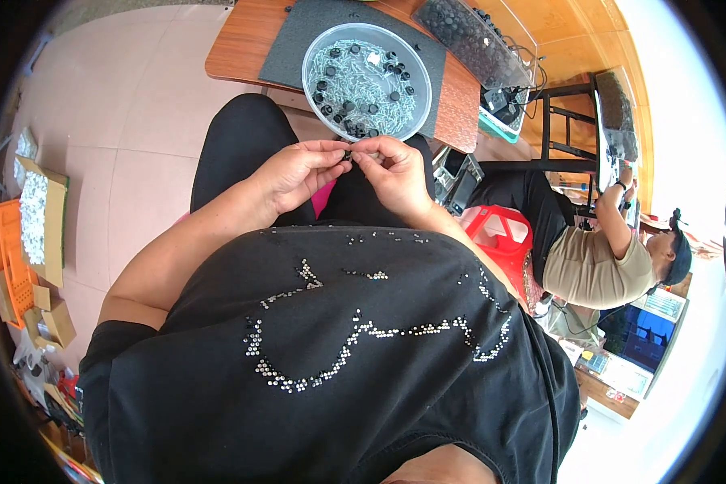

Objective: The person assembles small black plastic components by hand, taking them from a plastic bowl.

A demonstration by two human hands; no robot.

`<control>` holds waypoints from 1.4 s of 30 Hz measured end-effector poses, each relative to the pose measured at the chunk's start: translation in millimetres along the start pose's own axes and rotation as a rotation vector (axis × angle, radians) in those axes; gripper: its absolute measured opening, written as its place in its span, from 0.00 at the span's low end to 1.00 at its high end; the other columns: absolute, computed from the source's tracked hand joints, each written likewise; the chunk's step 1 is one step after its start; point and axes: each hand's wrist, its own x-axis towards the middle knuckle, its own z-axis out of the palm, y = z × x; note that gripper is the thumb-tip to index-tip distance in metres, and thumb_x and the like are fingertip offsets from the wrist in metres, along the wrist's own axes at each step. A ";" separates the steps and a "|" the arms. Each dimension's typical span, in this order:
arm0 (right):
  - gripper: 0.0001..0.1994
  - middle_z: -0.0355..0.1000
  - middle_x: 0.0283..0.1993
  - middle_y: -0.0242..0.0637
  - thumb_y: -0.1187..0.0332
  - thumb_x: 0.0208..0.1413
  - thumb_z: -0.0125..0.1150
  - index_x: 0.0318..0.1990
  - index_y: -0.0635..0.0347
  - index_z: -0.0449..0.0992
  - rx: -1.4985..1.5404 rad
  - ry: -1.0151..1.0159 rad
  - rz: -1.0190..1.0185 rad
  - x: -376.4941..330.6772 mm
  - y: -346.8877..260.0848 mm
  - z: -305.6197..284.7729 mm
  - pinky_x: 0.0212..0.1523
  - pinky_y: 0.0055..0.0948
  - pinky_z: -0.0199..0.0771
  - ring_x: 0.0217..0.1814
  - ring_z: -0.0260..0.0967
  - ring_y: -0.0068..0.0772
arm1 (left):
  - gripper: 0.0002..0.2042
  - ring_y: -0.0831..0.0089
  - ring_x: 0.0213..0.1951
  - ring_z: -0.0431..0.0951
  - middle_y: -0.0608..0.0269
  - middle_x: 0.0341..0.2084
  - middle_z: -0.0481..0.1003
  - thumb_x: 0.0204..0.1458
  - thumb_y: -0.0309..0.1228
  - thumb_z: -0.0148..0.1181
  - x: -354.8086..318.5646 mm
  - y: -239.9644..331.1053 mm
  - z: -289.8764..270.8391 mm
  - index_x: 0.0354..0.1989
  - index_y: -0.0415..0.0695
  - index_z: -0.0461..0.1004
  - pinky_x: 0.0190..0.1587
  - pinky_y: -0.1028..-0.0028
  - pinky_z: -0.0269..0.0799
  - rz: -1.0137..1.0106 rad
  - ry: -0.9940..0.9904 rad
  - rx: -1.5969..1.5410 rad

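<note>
My two hands meet over my lap, just in front of a round clear plastic bowl. My left hand (pixel 300 173) pinches a small black part (pixel 348 156) between thumb and fingertips. Thumb and index finger of my right hand (pixel 394 176) are pressed together right beside that part; whatever is between them is too small to make out. The bowl (pixel 422 105) is filled with many small silvery screw-like pieces (pixel 363 77), with several round black knob-like parts (pixel 394 96) scattered among them.
Under the bowl lies a dark grey mat (pixel 286 52) on a brown wooden table (pixel 246 48). A clear bin of black parts (pixel 472 40) stands at the back right. Another person (pixel 597 258) sits at the right by a black-framed table. Cartons and an orange crate (pixel 8 266) stand far left.
</note>
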 end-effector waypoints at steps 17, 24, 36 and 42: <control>0.07 0.73 0.32 0.36 0.80 0.49 0.60 0.36 0.63 0.79 -0.147 0.004 -0.203 -10.8 7.1 2.1 0.29 0.19 0.67 0.29 0.68 0.21 | 0.08 0.76 0.37 0.75 0.64 0.34 0.75 0.55 0.28 0.55 -5.7 -8.6 9.9 0.41 0.39 0.72 0.42 0.80 0.72 -0.076 0.049 -0.013; 0.08 0.72 0.32 0.34 0.81 0.49 0.60 0.37 0.64 0.79 -0.077 0.018 -0.108 -14.6 15.2 6.4 0.29 0.16 0.65 0.29 0.66 0.18 | 0.07 0.76 0.37 0.75 0.65 0.33 0.74 0.56 0.27 0.54 -8.4 -12.5 16.4 0.40 0.40 0.71 0.43 0.79 0.72 -0.062 0.099 -0.033; 0.11 0.71 0.30 0.36 0.79 0.43 0.65 0.38 0.64 0.78 -0.365 0.038 -0.315 -1.2 1.8 10.1 0.26 0.19 0.68 0.25 0.67 0.21 | 0.08 0.75 0.42 0.74 0.65 0.36 0.75 0.56 0.32 0.53 -10.2 -3.3 18.1 0.41 0.44 0.72 0.48 0.75 0.67 -0.074 0.039 -0.072; 0.08 0.71 0.28 0.42 0.77 0.46 0.58 0.35 0.62 0.78 -0.479 0.106 -0.212 43.6 24.9 -20.3 0.28 0.27 0.70 0.25 0.69 0.31 | 0.09 0.72 0.38 0.76 0.60 0.35 0.76 0.56 0.32 0.53 -4.8 0.7 7.3 0.42 0.42 0.72 0.41 0.75 0.71 -0.104 0.190 -0.025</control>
